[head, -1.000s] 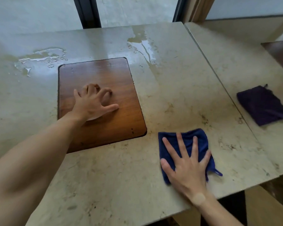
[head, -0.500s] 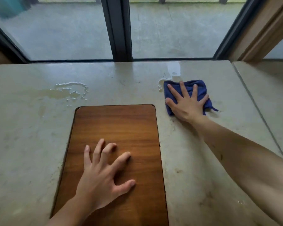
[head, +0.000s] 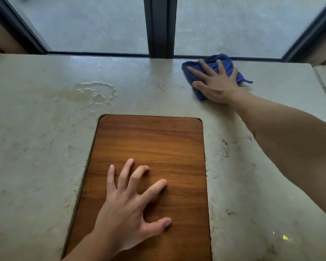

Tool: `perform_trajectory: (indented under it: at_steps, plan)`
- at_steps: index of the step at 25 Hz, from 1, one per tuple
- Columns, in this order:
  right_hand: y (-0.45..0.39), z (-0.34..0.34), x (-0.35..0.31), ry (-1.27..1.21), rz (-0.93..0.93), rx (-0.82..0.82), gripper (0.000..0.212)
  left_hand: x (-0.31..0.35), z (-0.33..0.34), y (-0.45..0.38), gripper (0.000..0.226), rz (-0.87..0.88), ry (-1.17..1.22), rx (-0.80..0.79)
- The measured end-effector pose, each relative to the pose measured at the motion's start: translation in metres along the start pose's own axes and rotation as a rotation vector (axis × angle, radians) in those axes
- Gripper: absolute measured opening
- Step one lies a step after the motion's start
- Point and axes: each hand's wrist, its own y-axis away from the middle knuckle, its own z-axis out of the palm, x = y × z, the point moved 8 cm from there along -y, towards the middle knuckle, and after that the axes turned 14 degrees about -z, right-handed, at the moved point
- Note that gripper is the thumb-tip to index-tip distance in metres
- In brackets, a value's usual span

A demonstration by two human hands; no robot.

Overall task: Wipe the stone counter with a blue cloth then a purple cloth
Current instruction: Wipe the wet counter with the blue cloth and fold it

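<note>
Blue cloth [head: 211,62] flat under spread right-hand fingers [head: 198,71], bunched beyond fingertips, on stone counter [head: 36,147].

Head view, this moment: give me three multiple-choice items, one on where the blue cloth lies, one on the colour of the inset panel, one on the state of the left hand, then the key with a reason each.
1. Where on the stone counter is the blue cloth?
A. On the wooden panel
B. At the far edge by the window, to the right
C. At the near left corner

2. What colour is the inset panel?
A. Brown wood
B. White
C. Green

3. What is the left hand doing?
A. Gripping a purple cloth
B. Resting on the panel, fingers spread, holding nothing
C. Raised off the counter in a fist

Key:
1 B, the cloth sits under the right hand near the window frame.
2 A, wood grain shows across it.
3 B, the splayed fingers touch the wood and nothing is in them.
</note>
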Motion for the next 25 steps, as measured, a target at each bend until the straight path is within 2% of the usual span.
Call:
perform_trajectory:
  at_steps: [3, 6, 11, 14, 16, 18, 21, 25]
  plan:
    - [0.063, 0.015, -0.032, -0.017, -0.034, 0.018, 0.053, 0.001, -0.002, 0.0, 0.075, -0.008, -0.005, -0.031]
    - [0.146, 0.041, -0.062, -0.024, 0.017, 0.015, 0.052, -0.003, -0.002, -0.003, 0.076, -0.048, 0.006, -0.068]
    - [0.331, 0.1, -0.155, 0.011, 0.106, 0.076, 0.052, -0.003, 0.0, 0.01, 0.073, -0.065, -0.004, -0.078]
    - [0.45, 0.14, -0.217, -0.024, 0.194, 0.063, 0.054, -0.041, -0.01, 0.041, 0.066, -0.123, 0.031, -0.038]
    - [0.509, 0.156, -0.263, -0.006, 0.255, 0.078, 0.056, -0.094, -0.02, 0.052, 0.062, -0.206, 0.049, 0.002]
    - [0.545, 0.176, -0.305, 0.009, 0.315, 0.01, 0.059, -0.154, -0.026, 0.053, 0.06, -0.329, 0.079, 0.028]
    - [0.554, 0.189, -0.353, 0.059, 0.32, -0.026, 0.062, -0.222, -0.024, 0.05, 0.059, -0.471, 0.14, 0.048]
    - [0.53, 0.182, -0.362, 0.086, 0.314, 0.005, 0.059, -0.241, -0.018, 0.042, 0.056, -0.483, 0.123, 0.053]
